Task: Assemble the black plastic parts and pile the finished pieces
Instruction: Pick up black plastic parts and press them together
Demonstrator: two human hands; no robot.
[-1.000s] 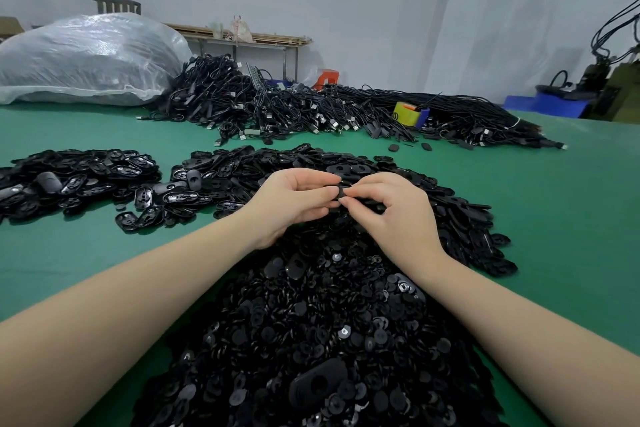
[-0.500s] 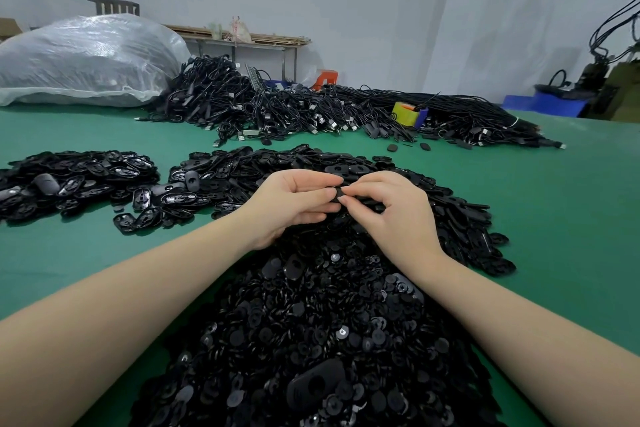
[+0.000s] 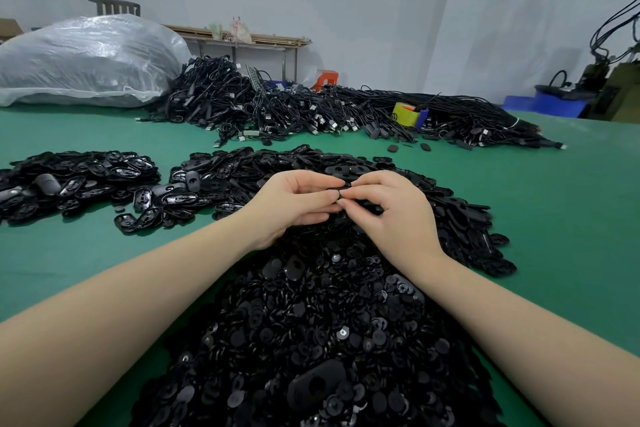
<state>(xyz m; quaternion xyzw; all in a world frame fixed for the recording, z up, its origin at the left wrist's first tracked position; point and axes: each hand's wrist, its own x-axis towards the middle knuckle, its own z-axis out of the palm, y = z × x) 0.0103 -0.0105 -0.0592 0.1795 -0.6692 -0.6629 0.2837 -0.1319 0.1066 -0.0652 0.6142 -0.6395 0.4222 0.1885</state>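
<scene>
Up close, two bare hands meet above a mound of black plastic parts on a green table (image 3: 554,204). The left hand (image 3: 294,204) and right hand (image 3: 394,208) pinch one small black part (image 3: 343,191) between their fingertips, so both are closed on it; its shape is mostly hidden by the fingers, and only a dark, matte sliver shows. Directly beneath the grip and toward the viewer lies a heap of small round discs (image 3: 311,322), some showing a pale centre, with a larger oval shell (image 3: 317,383) lying on it. Beyond and to the right of the grip spreads a pile of flat oval shells (image 3: 460,215), matte side up. Left of the grip sits a separate pile of glossy ovals (image 3: 79,177), with bare green felt between it and the hands. Bare table also lies open on the right of the grip, out to the far edge. Farther past the grip is a tangle of black cables (image 3: 277,107) with a yellow tape roll (image 3: 405,113) among them. Far left of that rests a bulging clear plastic bag (image 3: 86,59); its contents cannot be told. A blue bin (image 3: 543,104) stands far right; its contents are unclear.
</scene>
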